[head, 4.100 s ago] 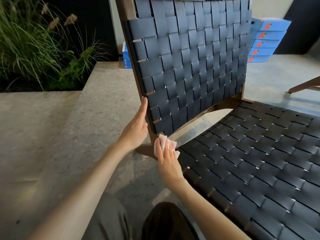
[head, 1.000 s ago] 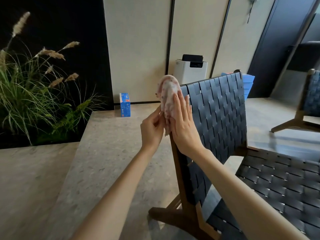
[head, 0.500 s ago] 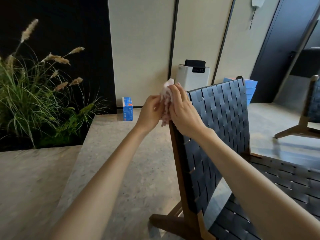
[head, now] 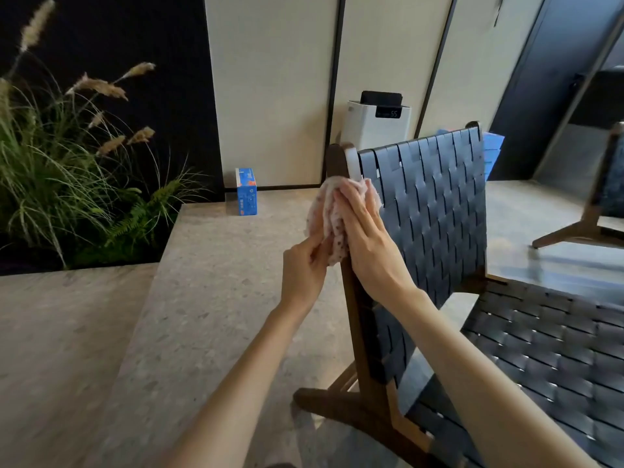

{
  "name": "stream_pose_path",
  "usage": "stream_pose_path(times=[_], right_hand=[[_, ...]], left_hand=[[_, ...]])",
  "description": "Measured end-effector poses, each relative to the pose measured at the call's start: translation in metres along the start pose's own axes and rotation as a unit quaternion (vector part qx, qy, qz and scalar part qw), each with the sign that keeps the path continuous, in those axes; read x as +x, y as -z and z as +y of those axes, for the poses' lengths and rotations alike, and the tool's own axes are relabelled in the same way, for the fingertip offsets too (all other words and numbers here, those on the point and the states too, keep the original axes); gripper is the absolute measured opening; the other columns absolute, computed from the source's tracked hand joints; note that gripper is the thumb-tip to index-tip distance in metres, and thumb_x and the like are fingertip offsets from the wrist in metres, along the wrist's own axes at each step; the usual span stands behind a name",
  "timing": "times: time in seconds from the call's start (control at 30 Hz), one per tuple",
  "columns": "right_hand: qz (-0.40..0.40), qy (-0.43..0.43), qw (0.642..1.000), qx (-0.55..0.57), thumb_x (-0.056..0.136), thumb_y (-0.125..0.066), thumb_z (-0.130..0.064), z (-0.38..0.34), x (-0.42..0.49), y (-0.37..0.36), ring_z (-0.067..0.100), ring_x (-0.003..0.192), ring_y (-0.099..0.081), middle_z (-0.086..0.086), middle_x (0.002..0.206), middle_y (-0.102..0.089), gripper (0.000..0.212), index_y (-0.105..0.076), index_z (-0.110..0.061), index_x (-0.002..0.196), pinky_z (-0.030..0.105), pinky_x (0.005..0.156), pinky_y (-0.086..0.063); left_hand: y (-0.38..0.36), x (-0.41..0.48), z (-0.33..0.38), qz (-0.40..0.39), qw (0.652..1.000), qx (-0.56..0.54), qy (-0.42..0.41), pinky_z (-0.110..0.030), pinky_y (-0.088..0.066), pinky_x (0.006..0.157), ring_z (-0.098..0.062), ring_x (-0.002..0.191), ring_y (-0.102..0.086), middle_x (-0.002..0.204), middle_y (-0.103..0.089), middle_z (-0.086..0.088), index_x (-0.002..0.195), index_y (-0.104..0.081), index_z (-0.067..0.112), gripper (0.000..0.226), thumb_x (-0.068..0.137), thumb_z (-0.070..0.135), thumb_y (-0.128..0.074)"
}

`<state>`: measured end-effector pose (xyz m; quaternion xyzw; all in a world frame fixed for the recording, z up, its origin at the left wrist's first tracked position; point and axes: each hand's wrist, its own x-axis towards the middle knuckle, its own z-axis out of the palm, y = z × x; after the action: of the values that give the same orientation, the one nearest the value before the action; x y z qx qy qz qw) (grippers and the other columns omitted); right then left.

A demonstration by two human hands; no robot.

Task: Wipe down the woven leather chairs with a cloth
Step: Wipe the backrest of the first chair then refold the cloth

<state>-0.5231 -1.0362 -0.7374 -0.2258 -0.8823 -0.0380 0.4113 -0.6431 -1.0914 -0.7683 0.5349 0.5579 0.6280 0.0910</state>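
Note:
A chair with a dark woven leather backrest (head: 435, 211) and seat (head: 547, 363) on a brown wooden frame (head: 358, 336) stands in front of me. A pale pink spotted cloth (head: 326, 217) is wrapped over the backrest's left wooden post, a little below its top. My right hand (head: 368, 244) lies over the cloth with its fingers laid along it, pressing it on the post from the front side. My left hand (head: 302, 271) pinches the cloth's lower edge from the left side of the post.
A blue box (head: 246, 191) stands on the stone ledge by the wall. Tall grasses and ferns (head: 67, 170) fill the left. A white appliance (head: 376, 125) and stacked blue boxes (head: 493, 146) stand behind the backrest. A second chair (head: 597, 204) is at the right.
Both hands and the cloth have slid down the left post from its top, which now shows bare. Earlier the cloth was at the base of the backrest.

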Motion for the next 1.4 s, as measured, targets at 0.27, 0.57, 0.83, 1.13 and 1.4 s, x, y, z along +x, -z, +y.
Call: stream_pose_path(times=[0.27, 0.57, 0.83, 1.13, 1.4], right_hand=[[0.139, 0.024, 0.99, 0.003, 0.086, -0.067, -0.009, -0.008, -0.014, 0.022, 0.022, 0.112, -0.063, 0.009, 0.113, -0.07, 0.022, -0.072, -0.004, 0.107, 0.034, 0.097, -0.051], [0.115, -0.103, 0.988, -0.007, 0.088, -0.066, -0.029, -0.013, 0.021, 0.032, 0.015, 0.097, -0.058, 0.004, 0.123, -0.052, 0.022, -0.068, -0.012, 0.101, 0.028, 0.059, -0.051], [0.103, -0.147, 0.981, 0.076, 0.086, -0.071, -0.024, -0.002, -0.014, 0.016, 0.017, 0.089, -0.062, 0.0, 0.097, -0.065, 0.019, -0.067, -0.013, 0.101, 0.039, 0.072, -0.057], [0.061, -0.19, 0.967, 0.157, 0.081, -0.075, -0.012, 0.009, -0.1, -0.003, 0.006, 0.085, -0.055, 0.002, 0.096, -0.055, 0.018, -0.07, -0.005, 0.097, 0.008, 0.07, -0.047], [0.009, -0.266, 0.941, 0.211, 0.078, -0.078, -0.01, 0.014, -0.171, -0.016, 0.006, 0.086, -0.056, -0.01, 0.09, -0.055, 0.016, -0.069, -0.02, 0.086, 0.012, 0.07, -0.05]], left_hand=[[0.017, -0.007, 0.027, -0.088, 0.985, -0.146, 0.022, -0.008, -0.044, 0.089, 0.004, 0.118, -0.053, 0.127, -0.053, 0.021, 0.136, -0.041, 0.027, 0.06, 0.083, 0.042, -0.063], [0.007, 0.026, 0.035, -0.052, 0.992, -0.113, 0.029, -0.008, -0.047, 0.065, 0.0, 0.088, -0.059, 0.108, -0.061, 0.012, 0.147, -0.035, 0.028, 0.06, 0.095, 0.011, -0.059], [-0.003, -0.006, 0.006, -0.018, 0.999, -0.042, 0.016, -0.004, -0.045, 0.067, 0.011, 0.078, -0.062, 0.091, -0.068, 0.017, 0.137, -0.036, 0.037, 0.051, 0.095, 0.02, -0.06], [-0.026, -0.073, -0.039, -0.073, 0.995, -0.029, 0.063, 0.0, -0.041, 0.069, 0.001, 0.086, -0.065, 0.098, -0.069, 0.005, 0.136, -0.052, 0.015, 0.04, 0.096, 0.016, -0.056], [-0.048, -0.125, -0.076, -0.122, 0.983, -0.034, 0.13, -0.002, -0.045, 0.081, -0.005, 0.107, -0.056, 0.117, -0.056, 0.011, 0.132, -0.053, 0.02, 0.041, 0.094, 0.006, -0.058]])
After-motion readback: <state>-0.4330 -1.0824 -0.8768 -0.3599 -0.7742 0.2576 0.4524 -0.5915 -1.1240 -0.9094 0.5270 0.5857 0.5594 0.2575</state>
